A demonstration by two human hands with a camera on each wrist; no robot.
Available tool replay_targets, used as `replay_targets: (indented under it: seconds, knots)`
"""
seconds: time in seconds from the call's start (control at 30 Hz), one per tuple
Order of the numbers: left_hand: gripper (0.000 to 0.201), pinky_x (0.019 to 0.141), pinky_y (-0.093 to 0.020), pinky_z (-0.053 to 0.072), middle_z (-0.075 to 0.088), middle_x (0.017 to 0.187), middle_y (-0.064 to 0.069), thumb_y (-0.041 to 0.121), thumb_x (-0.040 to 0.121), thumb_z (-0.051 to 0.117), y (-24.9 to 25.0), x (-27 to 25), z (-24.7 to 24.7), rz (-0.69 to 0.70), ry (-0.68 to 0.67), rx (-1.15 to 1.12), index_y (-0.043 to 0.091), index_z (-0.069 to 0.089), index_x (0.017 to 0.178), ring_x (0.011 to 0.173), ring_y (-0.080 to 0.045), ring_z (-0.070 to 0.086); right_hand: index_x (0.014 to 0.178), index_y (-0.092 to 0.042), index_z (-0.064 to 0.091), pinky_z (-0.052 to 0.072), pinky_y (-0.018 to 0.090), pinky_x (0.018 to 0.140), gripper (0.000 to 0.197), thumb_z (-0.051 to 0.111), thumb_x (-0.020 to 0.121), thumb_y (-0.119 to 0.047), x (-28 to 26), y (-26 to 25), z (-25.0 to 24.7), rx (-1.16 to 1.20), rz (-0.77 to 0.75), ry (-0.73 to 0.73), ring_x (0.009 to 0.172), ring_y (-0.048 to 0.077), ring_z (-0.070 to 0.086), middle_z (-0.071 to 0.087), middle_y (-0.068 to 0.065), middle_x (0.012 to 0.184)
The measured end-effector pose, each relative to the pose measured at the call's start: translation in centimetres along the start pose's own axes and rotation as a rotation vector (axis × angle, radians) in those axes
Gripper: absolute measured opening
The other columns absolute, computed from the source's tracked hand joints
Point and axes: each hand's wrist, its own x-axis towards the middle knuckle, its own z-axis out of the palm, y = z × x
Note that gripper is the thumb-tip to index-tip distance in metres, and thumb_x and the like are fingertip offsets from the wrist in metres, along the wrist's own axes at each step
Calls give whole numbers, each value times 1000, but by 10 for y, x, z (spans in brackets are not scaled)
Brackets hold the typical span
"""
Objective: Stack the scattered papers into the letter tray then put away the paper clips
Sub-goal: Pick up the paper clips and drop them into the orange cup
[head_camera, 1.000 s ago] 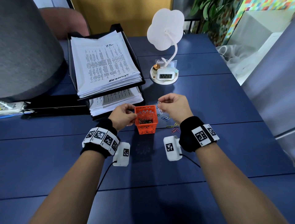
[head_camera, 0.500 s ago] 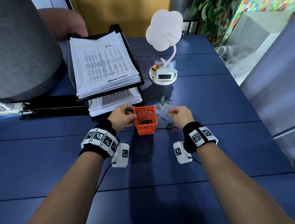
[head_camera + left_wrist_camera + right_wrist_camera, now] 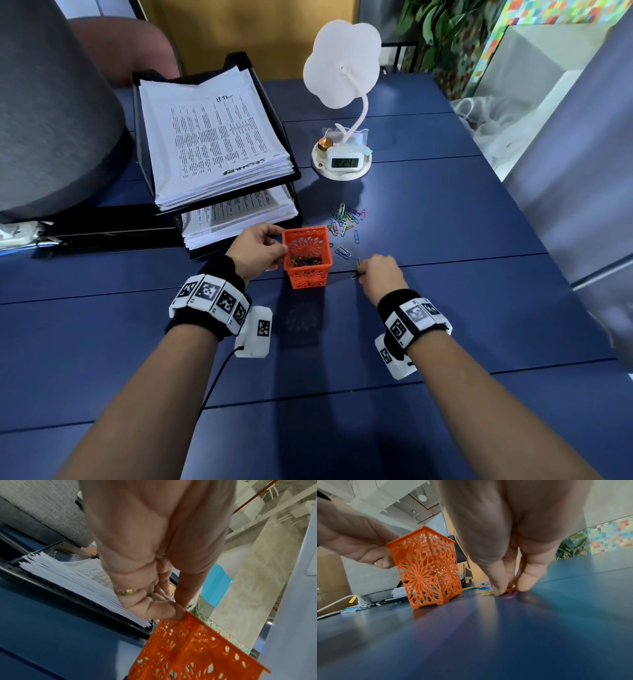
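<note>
Pinching paper clips [image 3: 357,270] — right hand [image 3: 380,274] (left hand [image 3: 257,248] gripping basket [image 3: 307,255])

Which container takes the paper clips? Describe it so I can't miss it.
On the blue table, find the black letter tray stacked with papers. Just in front of its near right corner stands a small orange basket, gripped by the left hand: the only orange, lattice-walled thing there.

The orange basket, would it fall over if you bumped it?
Probably, yes. The orange basket is tall and narrow on small feet, and its walls are full of holes, so it likely weighs little. Only a few paper clips sit in its bottom. That may be why the left hand holds its rim.
</note>
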Motion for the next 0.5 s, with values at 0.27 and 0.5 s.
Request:
replay_targets:
  seconds: [0.27, 0.5]
  knots:
    - [21, 47, -20, 43, 53, 62, -5, -5, 89, 56, -3, -2, 2, -3, 13, 29, 6, 55, 107, 39, -2, 51, 102, -4, 68, 49, 37, 78, 32, 44, 82, 5, 0, -2, -10, 66, 67, -2, 99, 38, 60, 65, 19, 103]
    - [19, 50, -22, 44, 54, 64, -4, -4, 89, 57, -4, -2, 5, -6, 7, 32, 12, 54, 99, 52, -14, 53, 99, -4, 62, 48, 35, 79, 22, 46, 84, 0, 6, -3, -19, 219, 134, -24, 99, 39, 60, 63, 21, 105]
